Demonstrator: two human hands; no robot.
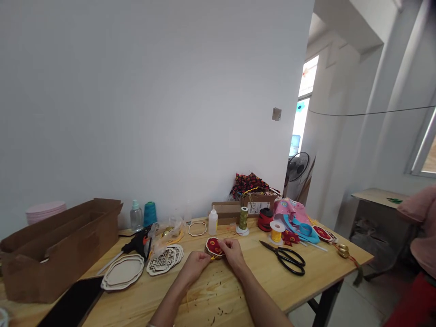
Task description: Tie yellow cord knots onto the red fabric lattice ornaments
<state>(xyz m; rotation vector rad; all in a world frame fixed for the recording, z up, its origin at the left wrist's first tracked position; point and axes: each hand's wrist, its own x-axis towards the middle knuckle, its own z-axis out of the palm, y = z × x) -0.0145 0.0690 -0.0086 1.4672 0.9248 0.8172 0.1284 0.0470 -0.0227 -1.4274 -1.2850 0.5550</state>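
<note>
A small scalloped ornament (213,245), red patterned fabric inside a pale wooden border, is held just above the wooden table (259,290). My right hand (233,255) pinches its right edge. At its lower left, my left hand (196,267) has its fingertips closed on a thin yellow cord (215,257). The cord crosses the ornament's bottom edge, and a loose strand hangs below my left hand. My fingertips partly hide the ornament's rim. To the right lie black-handled scissors (289,260), blades slightly apart. Left of my hands is a stack of wooden lattice pieces (165,260).
Plain scalloped boards (123,272), a glue gun (136,243) and a long cardboard box (61,254) occupy the left side. Behind my hands stand a white squeeze bottle (213,221), a green thread spool (243,219) and a yellow spool (276,234). A person (422,236) is at far right.
</note>
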